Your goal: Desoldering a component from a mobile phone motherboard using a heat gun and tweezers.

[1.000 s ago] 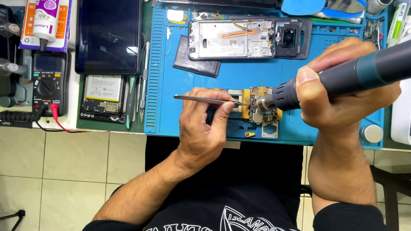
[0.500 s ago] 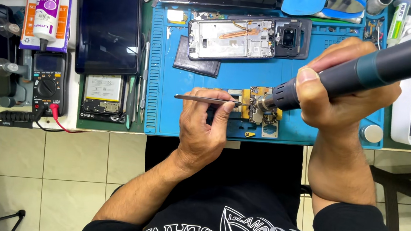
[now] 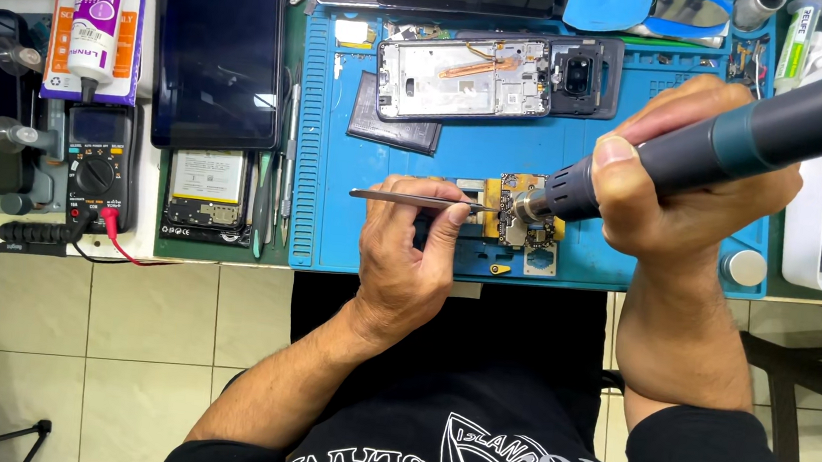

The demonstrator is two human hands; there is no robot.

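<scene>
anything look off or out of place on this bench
Nothing stands out. The small gold-taped circuit board lies flat on the blue silicone work mat, with the thin metal tweezers and grey hot-air handpiece both aimed at it.

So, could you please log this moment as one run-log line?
left hand: grips thin metal tweezers | right hand: grips dark grey hot-air wand, nozzle at small gold-taped circuit board | base: blue silicone work mat

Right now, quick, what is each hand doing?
Left hand: closed, pinching tweezers.
Right hand: closed around hot air tool.
</scene>
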